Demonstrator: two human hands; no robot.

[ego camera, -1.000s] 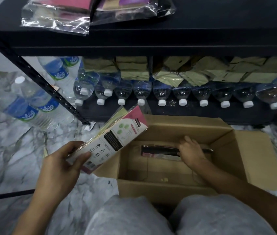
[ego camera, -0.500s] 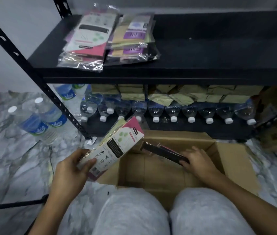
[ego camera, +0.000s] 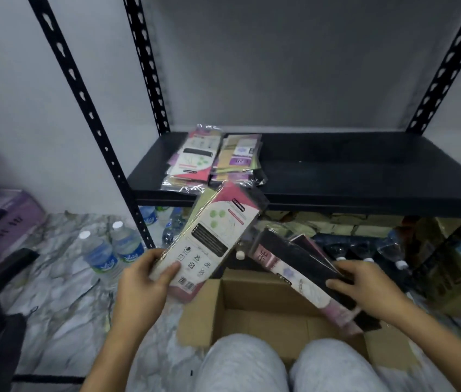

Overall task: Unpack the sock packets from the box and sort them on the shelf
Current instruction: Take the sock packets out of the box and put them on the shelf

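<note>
Above the box [ego camera: 240,295] | left hand [ego camera: 141,281] grips pink packet [ego camera: 215,236], pointing up-right | right hand [ego camera: 367,287] grips dark packets [ego camera: 294,256], pointing up-left

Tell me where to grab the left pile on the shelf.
Pinch the left pile at its near short end, coming from the front: it lies flat with that end at the front lip of the shelf, and the right pile sits close along its right side. Free a hand first: the left hand holds a packet, the right hand dark packets.
</note>
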